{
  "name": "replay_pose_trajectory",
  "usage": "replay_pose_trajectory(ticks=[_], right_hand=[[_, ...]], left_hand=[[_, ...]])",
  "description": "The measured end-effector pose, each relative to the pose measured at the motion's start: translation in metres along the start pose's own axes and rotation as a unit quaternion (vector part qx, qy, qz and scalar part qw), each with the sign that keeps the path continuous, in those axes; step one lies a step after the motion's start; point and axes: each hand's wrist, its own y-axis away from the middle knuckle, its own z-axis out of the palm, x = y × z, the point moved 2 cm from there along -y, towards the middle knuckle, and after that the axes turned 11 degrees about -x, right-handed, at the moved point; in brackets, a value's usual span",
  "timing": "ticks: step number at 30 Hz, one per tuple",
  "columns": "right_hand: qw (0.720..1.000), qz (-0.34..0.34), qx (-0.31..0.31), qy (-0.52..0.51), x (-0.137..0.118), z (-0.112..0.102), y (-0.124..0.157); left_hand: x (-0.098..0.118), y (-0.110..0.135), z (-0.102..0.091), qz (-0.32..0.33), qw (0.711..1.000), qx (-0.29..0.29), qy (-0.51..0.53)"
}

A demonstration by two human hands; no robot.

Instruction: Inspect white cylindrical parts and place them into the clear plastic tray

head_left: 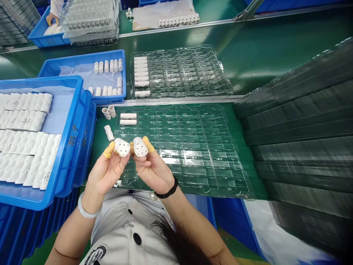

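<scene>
My left hand [107,167] grips a white cylindrical part [122,148], its holed end face turned towards me. Beside it, my right hand [151,165] holds a second white cylindrical part [140,147], likewise with its holed end facing me. Yellow finger cots cover some of my fingertips. Just beyond my left hand a loose white cylinder [109,133] lies on the green bench, and two more cylinders [109,112] stand upright behind it. Under and to the right of my hands spreads a clear plastic tray [190,147], with two white cylinders [128,119] in its far left pockets.
At the left, a stack of blue crates [78,121] holds rows of white parts. Behind are another blue crate [82,60] and a clear tray [187,71] with several cylinders. Stacked dark trays [300,121] rise at the right. Another person's hand [52,19] reaches into a far crate.
</scene>
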Motion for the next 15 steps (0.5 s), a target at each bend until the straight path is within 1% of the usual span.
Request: replay_pose_trajectory(ticks=[5,9,12,15], right_hand=[[0.998,-0.029,-0.024,0.05,0.0,0.004,0.0],[0.994,-0.062,-0.016,0.088,0.004,0.013,0.002],[0.985,-0.084,-0.017,0.153,0.007,0.017,0.006],[0.969,-0.111,-0.046,0.216,0.007,0.016,0.009]], left_hand=[[0.0,0.0,-0.001,0.0,1.0,-0.004,0.004],[-0.001,0.0,0.0,0.006,1.0,-0.012,-0.027],[-0.002,0.001,0.003,0.011,0.997,-0.037,-0.067],[-0.002,0.002,0.004,0.016,0.994,-0.056,-0.091]])
